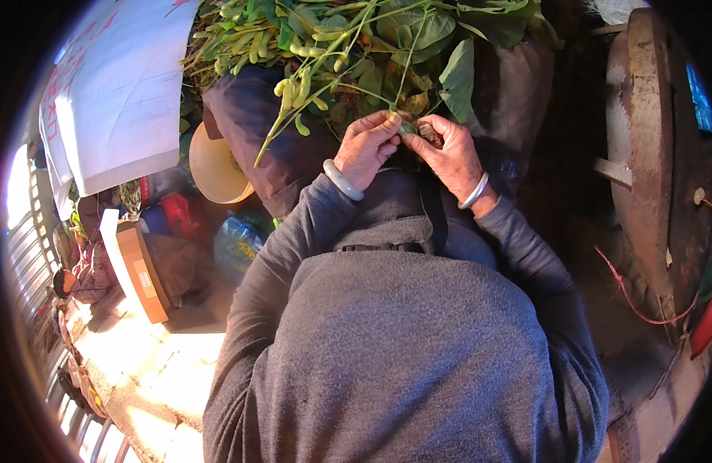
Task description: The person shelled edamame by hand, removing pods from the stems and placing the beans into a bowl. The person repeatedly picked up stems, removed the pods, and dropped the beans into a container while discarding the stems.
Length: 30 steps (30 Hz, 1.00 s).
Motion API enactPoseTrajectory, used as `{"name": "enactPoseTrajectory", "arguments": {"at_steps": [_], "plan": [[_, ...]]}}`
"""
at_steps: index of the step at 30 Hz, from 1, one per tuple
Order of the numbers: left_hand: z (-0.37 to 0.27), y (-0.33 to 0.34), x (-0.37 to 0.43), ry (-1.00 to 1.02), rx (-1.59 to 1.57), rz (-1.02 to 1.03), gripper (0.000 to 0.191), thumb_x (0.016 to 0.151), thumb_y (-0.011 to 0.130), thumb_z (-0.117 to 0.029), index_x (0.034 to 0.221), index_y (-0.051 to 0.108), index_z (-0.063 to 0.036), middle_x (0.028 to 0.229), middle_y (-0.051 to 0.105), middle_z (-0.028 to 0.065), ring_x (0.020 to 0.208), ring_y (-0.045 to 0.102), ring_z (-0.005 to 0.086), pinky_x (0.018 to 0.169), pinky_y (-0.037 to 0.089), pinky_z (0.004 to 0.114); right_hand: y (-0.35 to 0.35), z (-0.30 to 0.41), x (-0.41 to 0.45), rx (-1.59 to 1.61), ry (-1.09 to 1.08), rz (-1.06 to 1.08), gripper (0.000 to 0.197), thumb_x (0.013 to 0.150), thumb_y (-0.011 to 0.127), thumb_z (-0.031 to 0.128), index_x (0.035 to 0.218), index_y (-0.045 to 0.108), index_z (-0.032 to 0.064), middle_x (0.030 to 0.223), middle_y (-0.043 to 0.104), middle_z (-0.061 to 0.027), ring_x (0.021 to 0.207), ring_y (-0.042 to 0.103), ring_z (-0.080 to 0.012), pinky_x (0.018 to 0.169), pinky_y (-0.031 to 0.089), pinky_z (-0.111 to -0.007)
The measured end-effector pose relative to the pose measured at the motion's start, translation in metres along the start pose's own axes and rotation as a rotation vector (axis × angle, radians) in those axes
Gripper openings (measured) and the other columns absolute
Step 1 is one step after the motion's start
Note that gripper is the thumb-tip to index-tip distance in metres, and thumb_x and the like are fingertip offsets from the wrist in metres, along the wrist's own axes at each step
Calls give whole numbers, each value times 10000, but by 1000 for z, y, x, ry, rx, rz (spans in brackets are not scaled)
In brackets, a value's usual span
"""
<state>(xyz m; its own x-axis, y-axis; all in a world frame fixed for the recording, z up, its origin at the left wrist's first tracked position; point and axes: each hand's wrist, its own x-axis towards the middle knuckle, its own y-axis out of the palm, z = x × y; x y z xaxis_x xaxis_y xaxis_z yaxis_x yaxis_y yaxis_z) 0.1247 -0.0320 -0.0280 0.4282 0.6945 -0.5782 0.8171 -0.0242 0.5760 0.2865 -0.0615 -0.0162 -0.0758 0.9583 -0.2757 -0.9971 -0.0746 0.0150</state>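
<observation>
My left hand point(364, 142), with a pale bangle point(342, 180) at the wrist, pinches a thin green bean-plant stem point(409, 63) between thumb and fingers. Close against it, my right hand point(448, 149) has its thumb and forefinger on a green bean pod point(408, 127). A silver-coloured bracelet point(474, 191) circles that wrist. Under the right fingers is something brown and wrinkled, perhaps a dry leaf. Across my lap lie leafy bean plants point(419, 29). A cluster of plump pods point(295, 92) hangs from a stalk left of my hands.
A pale tub point(217, 165) stands tilted-looking by my left knee, near a blue plastic bag point(238, 240). Farther left are a cardboard box point(140, 272), a white printed sheet point(130, 92) and another person point(92, 272). A heavy rusty round-edged object point(648, 150) stands at right.
</observation>
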Motion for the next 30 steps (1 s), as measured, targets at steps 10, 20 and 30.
{"name": "enactPoseTrajectory", "arguments": {"at_steps": [10,20,30], "plan": [[6,-2,0,24,-8,-7,226,903,494,-132,1063,588,-5,775,548,-7,596,449,48,487,333,165,13,2,5,-635,-446,-30,150,789,634,67,888,532,19,798,616,-168,728,602,-353,585,475,-370],[-8,-22,-4,311,121,-368,185,915,548,-210,957,592,-36,717,513,-27,576,417,46,479,303,174,12,1,10,-125,-175,-107,104,866,622,88,886,564,4,710,560,20,631,490,-35,578,421,-187],[-8,-44,41,712,255,-496,162,932,472,-122,1049,522,-22,685,508,11,542,432,81,463,340,217,17,-12,-5,116,155,95,151,892,571,168,900,490,40,725,500,26,598,450,-49,541,404,-199]]}}
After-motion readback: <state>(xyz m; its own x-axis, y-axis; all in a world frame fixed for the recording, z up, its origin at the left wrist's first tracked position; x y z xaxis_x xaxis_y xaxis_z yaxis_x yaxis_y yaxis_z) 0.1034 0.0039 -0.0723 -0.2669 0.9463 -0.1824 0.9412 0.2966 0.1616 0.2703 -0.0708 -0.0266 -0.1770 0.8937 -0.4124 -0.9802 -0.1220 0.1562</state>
